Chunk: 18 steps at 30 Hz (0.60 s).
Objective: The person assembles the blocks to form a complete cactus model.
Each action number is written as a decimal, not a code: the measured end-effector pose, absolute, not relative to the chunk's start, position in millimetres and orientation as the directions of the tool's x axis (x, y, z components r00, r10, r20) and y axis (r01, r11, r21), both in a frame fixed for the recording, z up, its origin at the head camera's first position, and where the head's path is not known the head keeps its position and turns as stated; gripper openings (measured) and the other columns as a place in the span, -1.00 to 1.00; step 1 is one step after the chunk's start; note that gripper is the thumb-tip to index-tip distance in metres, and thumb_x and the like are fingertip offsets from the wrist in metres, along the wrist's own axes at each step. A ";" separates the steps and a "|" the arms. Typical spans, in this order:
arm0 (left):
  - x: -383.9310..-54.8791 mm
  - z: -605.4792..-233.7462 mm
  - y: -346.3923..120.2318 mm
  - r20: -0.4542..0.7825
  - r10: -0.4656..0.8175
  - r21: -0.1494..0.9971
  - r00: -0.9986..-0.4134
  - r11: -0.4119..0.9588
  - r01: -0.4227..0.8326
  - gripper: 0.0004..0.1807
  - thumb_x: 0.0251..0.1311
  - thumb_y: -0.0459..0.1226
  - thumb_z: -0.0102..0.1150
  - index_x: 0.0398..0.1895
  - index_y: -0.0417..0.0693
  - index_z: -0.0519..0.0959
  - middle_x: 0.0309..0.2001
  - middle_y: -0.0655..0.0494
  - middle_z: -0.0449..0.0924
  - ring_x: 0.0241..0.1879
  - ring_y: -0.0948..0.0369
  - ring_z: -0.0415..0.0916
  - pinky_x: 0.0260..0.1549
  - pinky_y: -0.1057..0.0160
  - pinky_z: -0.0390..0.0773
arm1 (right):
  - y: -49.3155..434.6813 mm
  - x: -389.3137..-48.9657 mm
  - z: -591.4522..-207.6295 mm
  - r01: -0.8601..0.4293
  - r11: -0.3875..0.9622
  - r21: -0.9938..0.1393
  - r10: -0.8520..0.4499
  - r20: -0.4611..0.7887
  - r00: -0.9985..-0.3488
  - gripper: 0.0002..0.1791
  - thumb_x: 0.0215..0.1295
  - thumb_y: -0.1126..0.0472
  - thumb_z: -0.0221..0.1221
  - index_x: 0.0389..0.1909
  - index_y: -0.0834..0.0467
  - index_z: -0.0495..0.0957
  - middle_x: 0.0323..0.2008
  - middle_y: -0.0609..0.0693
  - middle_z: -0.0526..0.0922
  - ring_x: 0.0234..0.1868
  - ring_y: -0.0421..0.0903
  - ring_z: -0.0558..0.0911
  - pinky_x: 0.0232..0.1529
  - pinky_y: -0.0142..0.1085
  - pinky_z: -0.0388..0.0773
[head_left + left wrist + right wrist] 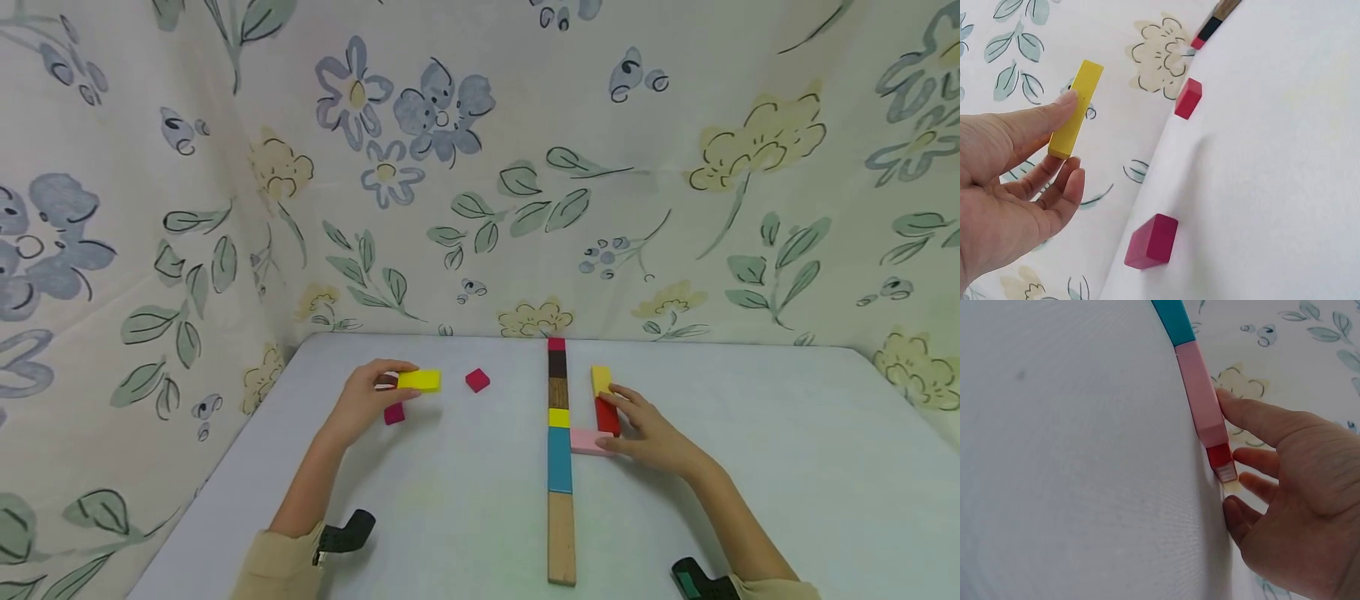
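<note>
Above the table's left side, my left hand [367, 398] pinches a yellow block [420, 381] between thumb and fingers, and the left wrist view shows it raised off the surface. A magenta block [393, 413] lies under that hand. My right hand [660, 433] has its thumb at the pink block [591, 442] and its fingertips along the red block [607, 417], with fingers only gently bent. Behind the red block a second yellow block [602, 380] lines up end to end. The pink block juts sideways from the blue block [559, 460].
A straight row runs front to back: a light wooden block [561, 537], the blue one, a small yellow block [558, 418], a brown block [558, 392], a dark block [557, 363] and a red end piece [556, 343]. A red block [477, 381] lies left of the row. Floral cloth hangs behind.
</note>
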<state>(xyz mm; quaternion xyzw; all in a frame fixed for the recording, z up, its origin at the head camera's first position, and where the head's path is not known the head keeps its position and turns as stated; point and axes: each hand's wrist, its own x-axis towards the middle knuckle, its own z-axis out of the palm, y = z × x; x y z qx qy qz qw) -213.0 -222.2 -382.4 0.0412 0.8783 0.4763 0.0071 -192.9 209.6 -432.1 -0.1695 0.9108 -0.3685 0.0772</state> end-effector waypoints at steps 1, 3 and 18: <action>-215.0 -380.7 -218.9 0.030 0.078 0.839 -0.997 0.540 0.068 -0.58 0.39 -0.31 0.36 0.28 -0.14 0.62 0.34 -0.18 0.48 0.26 -0.15 0.47 0.13 0.11 0.69 | 209.8 -192.8 -432.0 -0.252 0.672 -0.696 -0.366 -0.016 -0.931 -0.07 0.27 0.00 0.43 0.54 0.34 0.28 0.57 0.46 0.09 0.53 0.52 0.10 0.27 0.44 0.43; -219.1 -377.7 -211.9 0.040 0.078 0.841 -0.996 0.537 0.075 -0.58 0.39 -0.32 0.36 0.28 -0.14 0.62 0.34 -0.18 0.48 0.27 -0.16 0.47 0.16 0.06 0.68 | 210.3 -192.7 -431.8 -0.250 0.673 -0.696 -0.363 -0.016 -0.932 -0.06 0.27 0.00 0.43 0.54 0.34 0.28 0.57 0.46 0.09 0.53 0.52 0.10 0.27 0.44 0.43; -242.7 -369.8 -163.5 0.108 0.099 0.853 -0.989 0.502 0.144 -0.61 0.33 -0.35 0.41 0.21 -0.19 0.67 0.28 -0.17 0.54 0.21 -0.15 0.53 0.20 -0.02 0.65 | 212.0 -192.3 -431.9 -0.265 0.661 -0.702 -0.378 -0.006 -0.926 -0.08 0.29 -0.01 0.42 0.54 0.33 0.28 0.57 0.45 0.09 0.51 0.52 0.13 0.29 0.46 0.39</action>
